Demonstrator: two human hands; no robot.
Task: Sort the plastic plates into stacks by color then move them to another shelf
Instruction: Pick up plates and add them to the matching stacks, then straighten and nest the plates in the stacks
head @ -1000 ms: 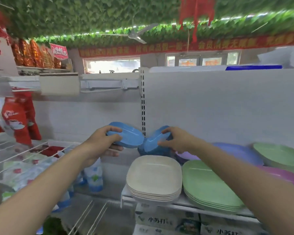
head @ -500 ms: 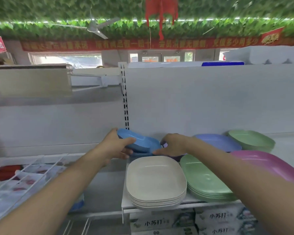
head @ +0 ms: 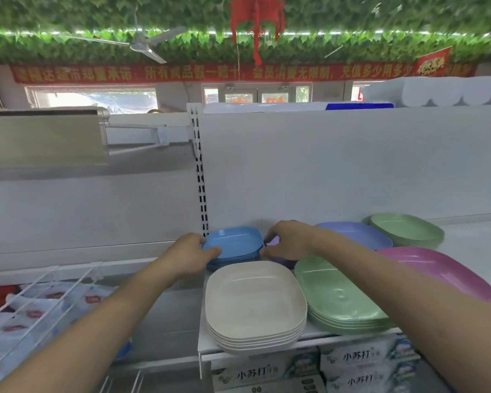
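With both hands on the blue plate stack, the step in hand appears to be seating or squaring that stack at the back of the white shelf. In the head view, the left hand grips the stack's left edge, thumb curled over the rim of the top plate. The right hand curls its fingers against the stack's right edge; how much of the stack it holds cannot be told.

Taking the blue stack as reference: the cream plate stack sits directly in front of it. The green plate stack lies to its front right. The lavender plates lie to its right, beyond the right hand.

Next move, as judged: align the blue rims, then release both hands, or grip the whole stack for transfer to another shelf.
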